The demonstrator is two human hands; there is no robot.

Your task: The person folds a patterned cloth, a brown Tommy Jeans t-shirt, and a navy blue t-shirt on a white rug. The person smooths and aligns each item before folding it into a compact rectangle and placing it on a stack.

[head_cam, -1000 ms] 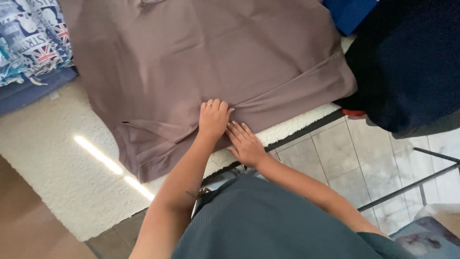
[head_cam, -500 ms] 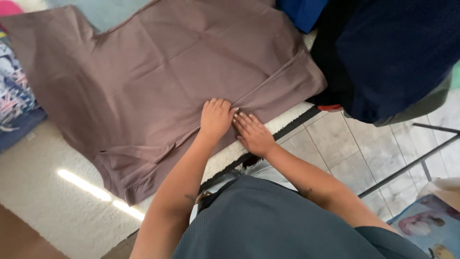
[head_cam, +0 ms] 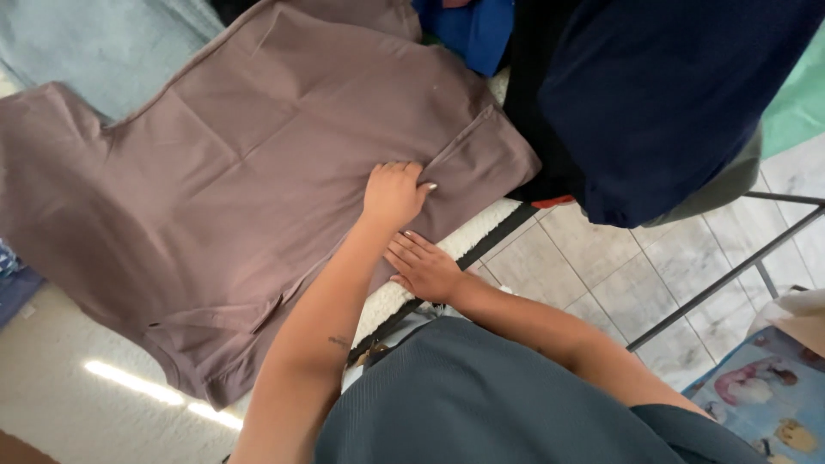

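Observation:
A mauve-brown T-shirt (head_cam: 223, 163) lies spread flat on a white fuzzy surface (head_cam: 77, 404). My left hand (head_cam: 394, 193) sits on the shirt near its lower hem, fingers curled and pinching a crease of the cloth. My right hand (head_cam: 423, 268) lies flat with fingers apart at the shirt's near edge, just below my left wrist and partly tucked under my left forearm. One sleeve (head_cam: 485, 159) lies to the right of my left hand.
A dark navy garment (head_cam: 670, 94) hangs at the upper right over a black metal frame (head_cam: 722, 279). Blue cloth (head_cam: 468, 30) lies beyond the shirt. Pale floor tiles (head_cam: 593, 249) show at right, and a printed picture (head_cam: 760, 399) lies at the lower right.
My right hand has drawn back from beside my left hand toward the near edge of the shirt. My left hand stays on the crease. The view has shifted right and up.

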